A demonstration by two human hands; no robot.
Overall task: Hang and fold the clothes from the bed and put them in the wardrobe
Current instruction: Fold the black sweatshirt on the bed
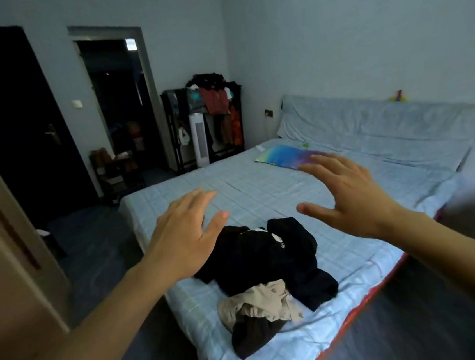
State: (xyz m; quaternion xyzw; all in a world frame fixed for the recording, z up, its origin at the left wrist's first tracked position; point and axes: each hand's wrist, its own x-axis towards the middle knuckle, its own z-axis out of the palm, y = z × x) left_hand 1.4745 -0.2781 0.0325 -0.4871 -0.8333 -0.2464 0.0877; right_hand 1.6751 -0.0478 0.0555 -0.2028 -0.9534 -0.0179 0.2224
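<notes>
Clothes point(267, 276) lie heaped at the near end of the bed point(276, 193), close to its near-left edge: a black garment on top, a beige one and a darker piece tumbled beneath it. Both hands hover above the heap with fingers spread and straight, holding nothing; the left hand point(182, 238) is over the pile's far-left edge, the right hand point(349, 197) up and to the right of it.

Risk lies in the tangle. A grab at the black top layer could drag the beige piece along and tip it off the near-left edge onto the dark floor, since the heap sits so close to that side. Lifting by a single fold may also leave a sleeve caught in the garment beneath.

How many garments the pile holds is hard to say; the dark fabrics merge in the dim light. A pale panel at the near left, cut off by the frame, is possibly the wardrobe's door, but its inside is out of view. No hangers show near the bed. A laden clothes rack point(217, 114) stands at the far wall, its contents blurred.
</notes>
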